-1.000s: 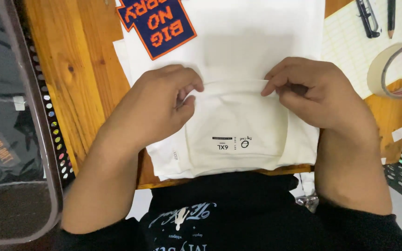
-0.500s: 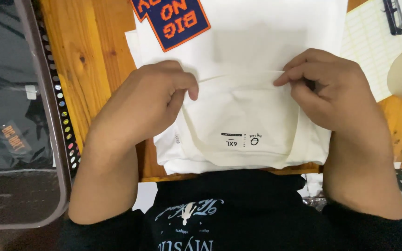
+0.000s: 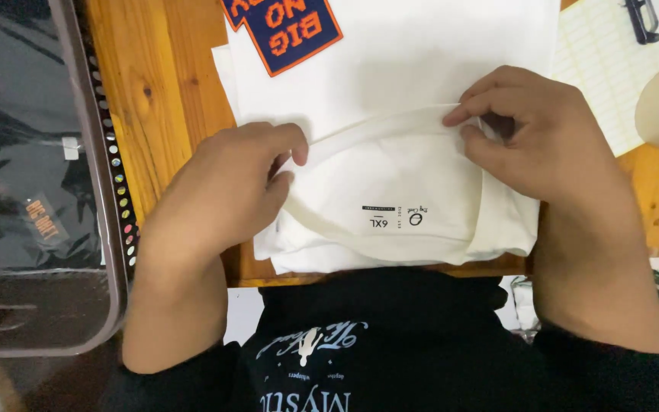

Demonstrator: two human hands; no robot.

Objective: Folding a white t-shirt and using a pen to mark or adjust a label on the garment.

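Both hands, left hand (image 3: pixel 226 191) and right hand (image 3: pixel 532 141), pinch the collar (image 3: pixel 379 126) of the white shirt (image 3: pixel 421 69) closed; smoothing it flat seems the step, needing even tension between grips.

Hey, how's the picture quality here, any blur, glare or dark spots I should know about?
Head view: sharp and evenly lit on the white shirt and both hands, left hand and right hand; soft shadows under the fingers at the collar; the clear plastic bin at left shows faint reflections and is dim; no evident motion blur.
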